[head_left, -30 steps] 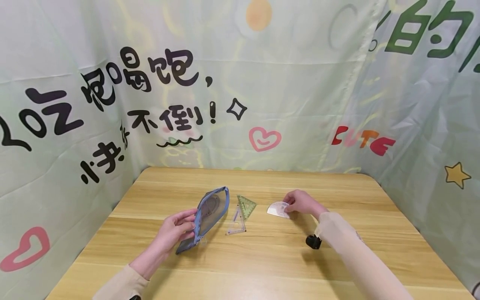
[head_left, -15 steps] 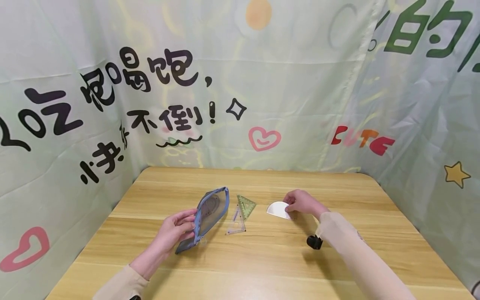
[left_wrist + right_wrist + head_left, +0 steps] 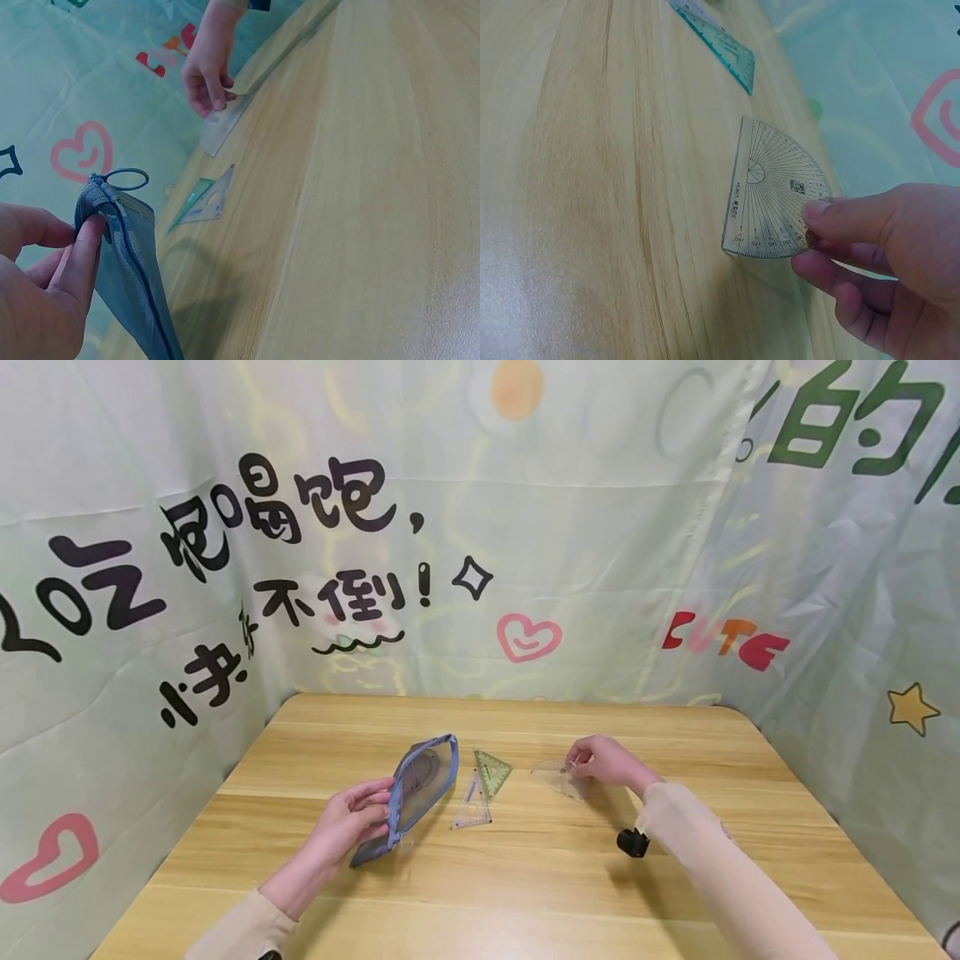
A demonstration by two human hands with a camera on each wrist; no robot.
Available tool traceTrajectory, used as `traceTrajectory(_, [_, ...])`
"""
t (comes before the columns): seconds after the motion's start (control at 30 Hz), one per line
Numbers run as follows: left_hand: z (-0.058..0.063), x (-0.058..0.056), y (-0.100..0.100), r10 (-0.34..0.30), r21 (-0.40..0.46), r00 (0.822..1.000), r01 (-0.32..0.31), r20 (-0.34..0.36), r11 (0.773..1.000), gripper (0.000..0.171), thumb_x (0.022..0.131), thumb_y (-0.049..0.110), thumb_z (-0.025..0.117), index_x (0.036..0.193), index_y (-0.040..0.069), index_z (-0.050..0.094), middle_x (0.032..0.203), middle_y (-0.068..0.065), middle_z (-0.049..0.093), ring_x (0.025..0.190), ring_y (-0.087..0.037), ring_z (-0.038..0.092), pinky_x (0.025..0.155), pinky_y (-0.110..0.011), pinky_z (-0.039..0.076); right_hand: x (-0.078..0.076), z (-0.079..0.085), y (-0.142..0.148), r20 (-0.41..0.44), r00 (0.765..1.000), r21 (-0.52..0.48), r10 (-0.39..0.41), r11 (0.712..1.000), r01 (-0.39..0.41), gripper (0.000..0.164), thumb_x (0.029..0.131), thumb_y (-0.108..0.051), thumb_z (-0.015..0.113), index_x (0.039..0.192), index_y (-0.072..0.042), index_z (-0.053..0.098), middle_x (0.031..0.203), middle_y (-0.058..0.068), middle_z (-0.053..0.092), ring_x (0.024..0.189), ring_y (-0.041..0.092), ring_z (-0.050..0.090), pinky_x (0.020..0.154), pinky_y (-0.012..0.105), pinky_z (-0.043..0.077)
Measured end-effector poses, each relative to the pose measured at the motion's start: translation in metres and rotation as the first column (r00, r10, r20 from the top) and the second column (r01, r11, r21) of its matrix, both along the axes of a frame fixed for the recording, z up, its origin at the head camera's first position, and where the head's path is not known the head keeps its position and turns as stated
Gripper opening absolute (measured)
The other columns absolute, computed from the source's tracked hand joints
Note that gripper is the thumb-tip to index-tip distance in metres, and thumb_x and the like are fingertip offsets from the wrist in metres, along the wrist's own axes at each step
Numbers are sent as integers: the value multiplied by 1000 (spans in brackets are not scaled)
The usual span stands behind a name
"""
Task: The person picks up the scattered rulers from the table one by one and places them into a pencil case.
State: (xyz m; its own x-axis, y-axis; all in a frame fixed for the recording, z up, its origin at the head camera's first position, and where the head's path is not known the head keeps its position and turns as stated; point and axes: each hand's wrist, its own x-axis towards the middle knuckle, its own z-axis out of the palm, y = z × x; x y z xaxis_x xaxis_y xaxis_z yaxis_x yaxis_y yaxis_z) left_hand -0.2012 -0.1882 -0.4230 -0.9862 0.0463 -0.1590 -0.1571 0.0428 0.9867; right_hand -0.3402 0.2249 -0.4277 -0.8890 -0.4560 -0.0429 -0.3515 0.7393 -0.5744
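My left hand (image 3: 352,818) holds a blue zippered mesh pouch (image 3: 433,789) by its near side, thumb and fingers pinching the edge beside the zip. The pouch stands tilted and its mouth gapes. In the right wrist view, a clear half-round protractor (image 3: 772,195) is pinched at its curved edge between the thumb and fingers of my right hand (image 3: 889,255). The protractor is tilted close over the table. Between the hands lie a green set square (image 3: 493,772) and a clear set square (image 3: 468,814), overlapping at their edges.
The wooden table (image 3: 525,893) has rounded far corners. Printed cloth curtains (image 3: 600,543) hang along its back and both sides. Below the right sleeve shows a small black object (image 3: 632,842), at the wrist.
The protractor has tilted in my right hand: it showed bright white glare half a second ago and looks see-through now. My left hand and the pouch have stayed in place.
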Motion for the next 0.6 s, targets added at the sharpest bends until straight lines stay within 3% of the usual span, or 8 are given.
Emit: traceTrajectory(0.6, [3,1,2,7,5,1000,-7,4,1000,55,91,0,59,144,-4,45,107,0,64,83,-3,63,71,-19,58,-1,3,0,49,999,-96,13,995,-8,20,93,-3,60,110,3,67,87,15,69,71,23,65,63,38,58])
